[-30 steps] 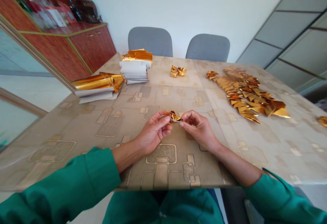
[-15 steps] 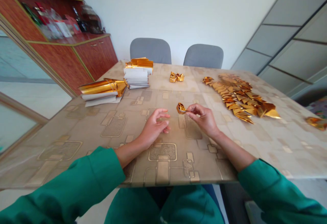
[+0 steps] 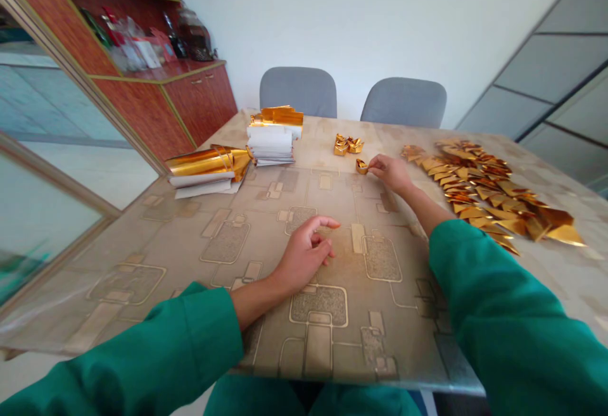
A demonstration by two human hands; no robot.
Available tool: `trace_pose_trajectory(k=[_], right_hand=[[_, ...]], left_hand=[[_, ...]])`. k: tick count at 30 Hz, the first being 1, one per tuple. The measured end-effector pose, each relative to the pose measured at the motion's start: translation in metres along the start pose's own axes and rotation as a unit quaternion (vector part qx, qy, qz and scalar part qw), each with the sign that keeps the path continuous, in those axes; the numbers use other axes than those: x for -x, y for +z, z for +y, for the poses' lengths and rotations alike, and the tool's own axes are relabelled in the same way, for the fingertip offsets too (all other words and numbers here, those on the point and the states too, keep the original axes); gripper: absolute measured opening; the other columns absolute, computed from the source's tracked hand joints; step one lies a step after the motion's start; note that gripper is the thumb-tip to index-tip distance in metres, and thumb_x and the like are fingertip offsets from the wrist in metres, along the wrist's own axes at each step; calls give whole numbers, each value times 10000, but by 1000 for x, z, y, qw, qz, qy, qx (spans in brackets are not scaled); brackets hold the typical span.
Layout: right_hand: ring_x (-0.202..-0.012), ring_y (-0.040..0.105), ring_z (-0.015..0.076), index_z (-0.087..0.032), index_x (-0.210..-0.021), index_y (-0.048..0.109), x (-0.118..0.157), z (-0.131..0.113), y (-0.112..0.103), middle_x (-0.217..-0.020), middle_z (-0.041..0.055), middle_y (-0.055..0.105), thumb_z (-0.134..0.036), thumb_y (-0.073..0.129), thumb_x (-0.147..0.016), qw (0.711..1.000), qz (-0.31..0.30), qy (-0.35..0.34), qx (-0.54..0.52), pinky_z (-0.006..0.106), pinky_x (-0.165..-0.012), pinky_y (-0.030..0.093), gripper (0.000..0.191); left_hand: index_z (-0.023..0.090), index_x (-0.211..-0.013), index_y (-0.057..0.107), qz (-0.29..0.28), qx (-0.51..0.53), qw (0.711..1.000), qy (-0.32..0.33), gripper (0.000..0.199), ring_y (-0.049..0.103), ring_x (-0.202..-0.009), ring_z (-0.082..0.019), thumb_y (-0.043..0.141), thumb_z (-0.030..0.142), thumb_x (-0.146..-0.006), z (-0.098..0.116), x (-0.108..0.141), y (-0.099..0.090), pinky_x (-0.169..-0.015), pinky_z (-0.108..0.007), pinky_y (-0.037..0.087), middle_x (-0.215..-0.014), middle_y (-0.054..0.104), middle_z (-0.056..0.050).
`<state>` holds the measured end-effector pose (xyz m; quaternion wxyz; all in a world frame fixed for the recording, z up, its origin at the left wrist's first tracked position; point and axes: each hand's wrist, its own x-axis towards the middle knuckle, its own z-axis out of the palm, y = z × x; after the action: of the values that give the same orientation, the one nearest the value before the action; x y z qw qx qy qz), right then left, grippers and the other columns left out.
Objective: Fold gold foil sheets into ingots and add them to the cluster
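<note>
"Fingers of the right hand (image 3: 392, 174): state?"

"Thumb and forefinger pressed together, pinching the right-hand end of a folded gold piece (image 3: 361, 166)."

"Appearance of that piece?"

"Small, shiny, metallic gold, roughly boat-shaped. Rounded at its left end, with a dark shadowed hollow. Finer creases too small to read."

"Position relative to the fingers?"

"Just left of the pinching tips and touching them; body projects leftward, uncovered. Located toward the far side of the bench (image 3: 266, 213). Cannot tell whether its underside touches the surface. Two gold pieces (image 3: 354, 145) sit just beyond it, near but apart."

"Left hand (image 3: 304, 252)?"

"Closer to the front edge, well apart from the piece. Forefinger extended, other fingers loosely curled, gap between forefinger and thumb."

"Remaining items?"

"Spread of folded gold pieces (image 3: 470, 194) to the right of the right hand; stack of gold and white sheets (image 3: 272, 142) at far left."
</note>
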<state>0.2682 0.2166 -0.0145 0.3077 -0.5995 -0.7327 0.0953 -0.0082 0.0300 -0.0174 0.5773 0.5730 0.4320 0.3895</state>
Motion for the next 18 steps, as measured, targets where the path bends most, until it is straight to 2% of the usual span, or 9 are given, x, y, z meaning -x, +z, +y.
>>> trace_pose_trajectory(k=[5, 8, 12, 15, 18], right_hand=[[-739, 631, 220, -214, -844, 668, -41, 7, 10, -782, 44, 725, -213, 603, -754, 999, -3, 20, 34, 312, -697, 468, 111], [-767, 642, 232, -190, -980, 667, -54, 10, 15, -849, 70, 735, -216, 575, -776, 998, 14, 41, 50, 329, -721, 469, 225], [-810, 651, 258, -172, -1137, 601, -54, 11, 23, -916, 91, 735, -307, 629, -766, 994, 31, 78, 66, 346, -711, 473, 396], [-796, 651, 268, -176, -1142, 573, -50, 9, 30, -883, 79, 731, -428, 709, -717, 991, 32, 107, 77, 347, -678, 473, 512], [-797, 651, 256, -195, -1054, 596, -51, 8, 35, -863, 66, 733, -396, 714, -732, 989, 38, 112, 83, 336, -683, 469, 397]], left_hand=[[164, -1070, 578, -9, -1, 1000, 11, 321, 516, -517, -88, 509, 132, -758, -1, 0, 1, -473, -187, 436, -640, 559, 44], [168, -1046, 585, -11, 2, 1000, 16, 299, 529, -532, -91, 508, 139, -759, -1, 1, 1, -468, -189, 442, -652, 549, 44], [171, -1027, 593, -16, 2, 1000, 26, 279, 533, -539, -90, 499, 144, -765, -1, 2, 1, -473, -191, 444, -654, 539, 46], [172, -1022, 599, -17, -10, 999, 34, 274, 535, -542, -88, 491, 141, -772, -1, 2, 1, -481, -192, 434, -650, 540, 45], [177, -1016, 603, -16, -16, 999, 35, 269, 530, -539, -85, 489, 144, -775, -1, 2, 1, -492, -197, 434, -650, 542, 47]])
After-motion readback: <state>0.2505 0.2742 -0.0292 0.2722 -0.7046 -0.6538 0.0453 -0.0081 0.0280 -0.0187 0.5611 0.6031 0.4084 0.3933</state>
